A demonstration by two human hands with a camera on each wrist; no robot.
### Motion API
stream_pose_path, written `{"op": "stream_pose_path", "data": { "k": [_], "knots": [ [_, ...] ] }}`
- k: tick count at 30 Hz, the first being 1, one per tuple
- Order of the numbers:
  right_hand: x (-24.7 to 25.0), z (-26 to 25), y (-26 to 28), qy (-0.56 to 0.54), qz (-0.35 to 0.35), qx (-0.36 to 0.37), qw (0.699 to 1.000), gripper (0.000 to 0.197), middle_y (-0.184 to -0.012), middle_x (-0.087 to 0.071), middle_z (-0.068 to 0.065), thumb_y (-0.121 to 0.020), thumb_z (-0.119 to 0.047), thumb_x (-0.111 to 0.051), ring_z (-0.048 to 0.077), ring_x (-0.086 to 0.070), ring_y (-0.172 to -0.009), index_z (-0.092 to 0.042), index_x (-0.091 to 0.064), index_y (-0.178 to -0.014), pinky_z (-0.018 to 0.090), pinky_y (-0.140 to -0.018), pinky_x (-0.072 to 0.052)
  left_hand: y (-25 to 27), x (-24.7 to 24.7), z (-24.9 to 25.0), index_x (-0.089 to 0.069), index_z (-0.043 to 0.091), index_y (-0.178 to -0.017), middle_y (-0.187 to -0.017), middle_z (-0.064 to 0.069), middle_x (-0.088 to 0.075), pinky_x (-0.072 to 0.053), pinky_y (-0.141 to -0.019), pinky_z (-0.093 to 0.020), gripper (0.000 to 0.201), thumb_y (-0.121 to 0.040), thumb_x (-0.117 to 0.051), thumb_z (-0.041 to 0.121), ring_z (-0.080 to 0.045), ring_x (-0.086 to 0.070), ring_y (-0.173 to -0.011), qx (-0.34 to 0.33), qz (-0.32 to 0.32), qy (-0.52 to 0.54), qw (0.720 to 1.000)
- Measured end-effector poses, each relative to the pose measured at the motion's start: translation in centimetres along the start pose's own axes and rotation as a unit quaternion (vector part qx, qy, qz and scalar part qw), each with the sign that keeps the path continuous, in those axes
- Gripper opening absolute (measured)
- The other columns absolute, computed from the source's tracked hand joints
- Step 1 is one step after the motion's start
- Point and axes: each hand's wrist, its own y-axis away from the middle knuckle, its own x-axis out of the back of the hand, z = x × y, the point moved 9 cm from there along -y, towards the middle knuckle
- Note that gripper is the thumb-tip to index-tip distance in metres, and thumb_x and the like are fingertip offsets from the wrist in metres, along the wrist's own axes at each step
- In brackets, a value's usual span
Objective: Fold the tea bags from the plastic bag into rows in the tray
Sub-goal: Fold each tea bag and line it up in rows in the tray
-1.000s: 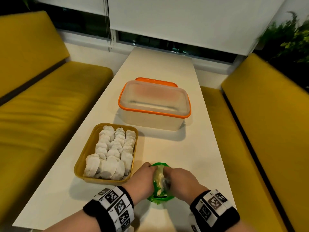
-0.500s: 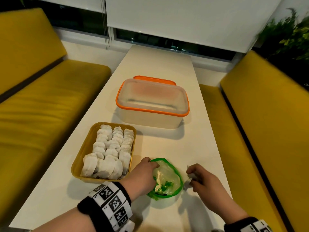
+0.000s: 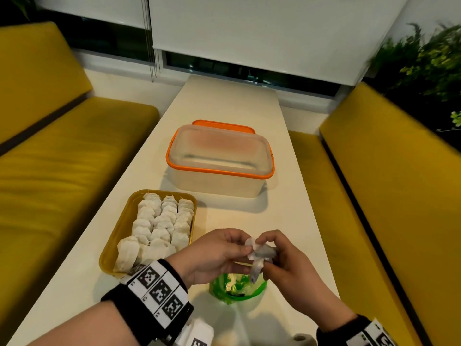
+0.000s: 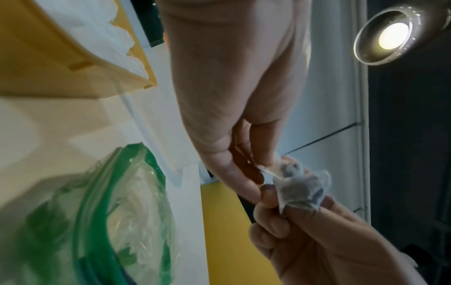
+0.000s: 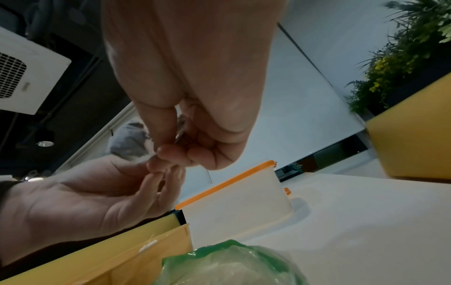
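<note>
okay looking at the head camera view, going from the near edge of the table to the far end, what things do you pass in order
Green plastic bag → tea bag held between left hand and right hand → yellow tray with rows of tea bags → orange-rimmed plastic box → orange lid behind it.

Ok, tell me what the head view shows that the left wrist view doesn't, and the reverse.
Only the head view shows the rows of folded tea bags filling the yellow tray, the orange-rimmed container beyond it, and the benches.

Only the left wrist view shows a lit ceiling lamp and, close up, the dark tea inside the held tea bag.

Both show the left hand and right hand pinching that tea bag above the green plastic bag on the table.
</note>
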Motion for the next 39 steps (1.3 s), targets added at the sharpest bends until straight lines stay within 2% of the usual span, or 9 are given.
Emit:
{"op": "stream_pose_path", "data": {
  "k": [4,8,11,16,20,26,31,35,39],
  "knots": [
    [0.3,0.4,-0.2,0.04,0.024,-0.012,0.999,0.041,-0.062,-0.059,0.008,-0.086,0.003,-0.058,0.013,-0.049,-0.058,-0.035,-0.051,-0.097,0.031,-0.061,-0.04,0.8,2.3,1.2,-0.057,0.009,-0.082,-0.077,-0.007,-0.065,-0.052,-0.053,-0.021,0.017,-0.092,-0.049,-0.001,-0.013,-0.065,-0.063,-0.061,0.102,-0.025,0.993],
    [0.0,-0.3,-0.7,0.132,0.033,-0.012,0.991,0.016,-0.066,-0.062,0.011,-0.083,-0.006,-0.063,0.011,-0.051,-0.057,-0.02,-0.06,-0.075,0.03,-0.059,-0.041,4.5,5.8,5.2,-0.057,0.011,-0.08,-0.073,-0.006,-0.061,-0.055,-0.055,-0.023,0.018,-0.094,-0.05,0.003,-0.013,-0.064,-0.059,-0.152,0.231,-0.118,0.954],
    [-1.1,-2.2,-1.7,0.19,0.037,0.002,0.981,0.014,-0.07,-0.064,0.007,-0.084,-0.013,-0.064,0.004,-0.049,-0.057,-0.02,-0.063,-0.072,0.022,-0.056,-0.039,9.3,9.9,8.9,-0.061,0.019,-0.078,-0.067,-0.002,-0.063,-0.055,-0.058,-0.029,0.017,-0.092,-0.055,0.011,-0.015,-0.061,-0.058,-0.195,0.338,-0.267,0.881],
    [-7.4,-7.5,-4.9,0.267,-0.014,0.067,0.961,0.013,-0.07,-0.063,-0.003,-0.084,-0.016,-0.062,0.007,-0.053,-0.068,-0.021,-0.064,-0.072,0.021,-0.061,-0.041,16.6,16.4,12.4,-0.061,0.022,-0.079,-0.071,0.008,-0.06,-0.037,-0.054,-0.023,0.011,-0.09,-0.059,0.024,-0.008,-0.053,-0.063,-0.165,0.465,-0.513,0.702],
    [-15.7,-10.0,-8.1,0.318,-0.113,0.091,0.937,0.015,-0.086,-0.064,-0.001,-0.087,-0.014,-0.054,0.014,-0.054,-0.078,-0.025,-0.062,-0.081,0.022,-0.061,-0.039,19.8,21.0,11.4,-0.059,0.02,-0.08,-0.07,0.005,-0.063,-0.042,-0.052,-0.022,0.014,-0.09,-0.053,0.011,-0.012,-0.059,-0.062,-0.122,0.503,-0.485,0.705],
    [-23.9,-2.4,-15.7,0.474,-0.184,-0.034,0.86,0.043,-0.129,-0.055,0.012,-0.074,-0.046,-0.059,0.038,-0.048,-0.118,-0.029,-0.058,-0.113,0.048,-0.1,-0.042,21.5,21.4,10.8,-0.059,0.02,-0.081,-0.073,0.006,-0.059,-0.029,-0.048,-0.012,0.008,-0.086,-0.059,0.014,-0.007,-0.049,-0.064,-0.131,0.48,-0.512,0.7],
    [-25.4,-3.4,-13.6,0.565,-0.236,-0.075,0.787,0.049,-0.134,-0.05,0.017,-0.08,-0.025,-0.071,0.038,-0.05,-0.117,-0.022,-0.049,-0.124,0.047,-0.101,-0.043,21.4,21.6,10.4,-0.054,0.029,-0.069,-0.062,0.012,-0.051,-0.031,-0.051,-0.021,0.02,-0.084,-0.064,0.022,-0.008,-0.049,-0.063,-0.114,0.444,-0.532,0.712],
    [-26.3,-5.0,-12.8,0.675,-0.21,-0.045,0.706,0.067,-0.133,-0.051,0.014,-0.076,-0.042,-0.073,0.039,-0.046,-0.123,-0.019,-0.043,-0.132,0.051,-0.105,-0.032,20.4,22.0,10.2,-0.055,0.028,-0.069,-0.061,0.01,-0.051,-0.034,-0.053,-0.025,0.017,-0.083,-0.063,0.022,-0.012,-0.05,-0.064,-0.092,0.424,-0.539,0.722],
    [-25.5,-6.5,-12.4,0.68,-0.212,-0.028,0.701,0.057,-0.125,-0.054,0.013,-0.078,-0.045,-0.068,0.043,-0.042,-0.126,-0.016,-0.052,-0.124,0.053,-0.104,-0.029,18.8,21.2,10.3,-0.056,0.029,-0.071,-0.067,0.009,-0.056,-0.035,-0.052,-0.022,0.018,-0.082,-0.06,0.015,-0.013,-0.053,-0.068,-0.076,0.382,-0.561,0.731]
  ]
}}
